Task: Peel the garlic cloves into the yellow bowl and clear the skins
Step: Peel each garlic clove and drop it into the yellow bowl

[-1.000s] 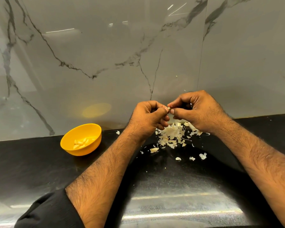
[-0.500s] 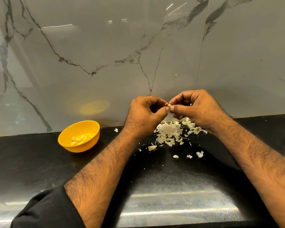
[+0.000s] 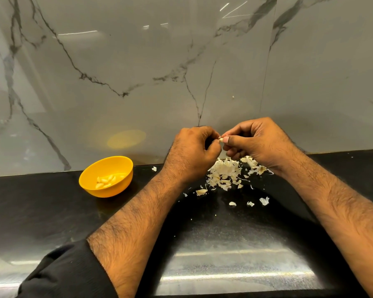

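Sleeve [image 3: 58,274]: dark, pushed up the left forearm at the bottom left, probably to keep the cuff out of the mess.
Table [image 3: 52,211]: black and glossy, running along a grey veined wall [image 3: 138,72].
Bowl [image 3: 106,176]: yellow, upright on the table, well left of the hands. I'd guess it is parked there so skins don't fall in.
Peeled cloves [image 3: 105,181]: a small cluster lying in the bottom of the bowl, pale and bare.
Stray flake [image 3: 154,168]: one bit of skin on the table between bowl and left hand.
Left hand [image 3: 192,155]: raised above the table, fingers curled in, tips pinching one end of a clove. It looks like the steadying hand.
Clove [image 3: 220,139]: only a small pale tip shows between the two hands, held up off the table over the skins. How much skin is left on it, I can't tell.
Right hand [image 3: 258,143]: fingers curled, thumb and forefinger nipped together on the other end of the clove, likely the one picking skin away.
Skins [image 3: 224,173]: a loose white heap on the table right below and behind the hands, so peelings drop straight onto it. Scattered scraps lie nearer me.
Loose piece [image 3: 201,191]: fatter and cream-coloured at the heap's near edge; clove or thick skin, can't tell.
Stage: peeling in hand; skins not yet cleared.
Risk: light flakes could scatter when swept up.
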{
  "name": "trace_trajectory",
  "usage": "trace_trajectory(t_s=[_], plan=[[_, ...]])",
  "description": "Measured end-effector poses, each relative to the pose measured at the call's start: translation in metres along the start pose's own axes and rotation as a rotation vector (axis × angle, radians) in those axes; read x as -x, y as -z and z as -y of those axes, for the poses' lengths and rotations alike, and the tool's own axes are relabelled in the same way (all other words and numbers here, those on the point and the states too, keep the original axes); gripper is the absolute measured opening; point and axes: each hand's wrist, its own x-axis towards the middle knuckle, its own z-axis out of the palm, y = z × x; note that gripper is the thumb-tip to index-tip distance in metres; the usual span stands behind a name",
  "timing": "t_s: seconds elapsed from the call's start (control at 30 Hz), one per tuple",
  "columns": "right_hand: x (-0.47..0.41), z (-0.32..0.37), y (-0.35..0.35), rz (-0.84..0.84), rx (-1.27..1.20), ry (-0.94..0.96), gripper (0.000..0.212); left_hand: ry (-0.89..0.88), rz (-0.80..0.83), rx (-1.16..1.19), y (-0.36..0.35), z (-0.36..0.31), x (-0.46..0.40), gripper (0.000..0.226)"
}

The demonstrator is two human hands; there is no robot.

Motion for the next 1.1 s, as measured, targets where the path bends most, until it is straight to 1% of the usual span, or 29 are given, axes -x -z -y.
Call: trace_trajectory(t_s=[0.17,0.27,0.3,0.4,0.5,0.67,0.8,0.93,1.1], plan=[[-0.001,-0.001,-0.003,0.005,-0.071,-0.041,0.011,-0.042,0.016,-0.178,-0.002,-0.004,-0.002,0.016],[-0.002,-0.003,-0.003,0.007,-0.049,-0.043,0.009,-0.011,0.052,-0.227,-0.003,-0.008,-0.001,0.015],[-0.002,-0.004,-0.003,0.010,-0.041,-0.041,0.009,0.017,0.059,-0.195,-0.004,-0.007,-0.001,0.015],[-0.003,-0.006,-0.001,0.021,-0.037,-0.038,0.009,0.134,0.068,0.020,-0.005,-0.003,0.000,0.014],[-0.004,-0.010,0.001,0.045,-0.054,-0.035,0.011,0.235,0.090,0.181,-0.004,0.000,0.001,0.011],[-0.006,-0.014,0.004,0.065,-0.088,-0.032,0.014,0.325,0.114,0.381,-0.005,0.000,0.000,0.010],[-0.007,-0.015,0.004,0.061,-0.044,-0.033,0.012,0.394,0.124,0.589,-0.004,0.000,-0.001,0.010],[-0.007,-0.016,0.007,0.075,-0.027,-0.019,0.012,0.413,0.151,0.709,-0.003,0.001,-0.002,0.014],[-0.006,-0.015,0.009,0.091,-0.079,-0.006,0.013,0.416,0.163,0.754,-0.001,0.001,-0.002,0.017]])
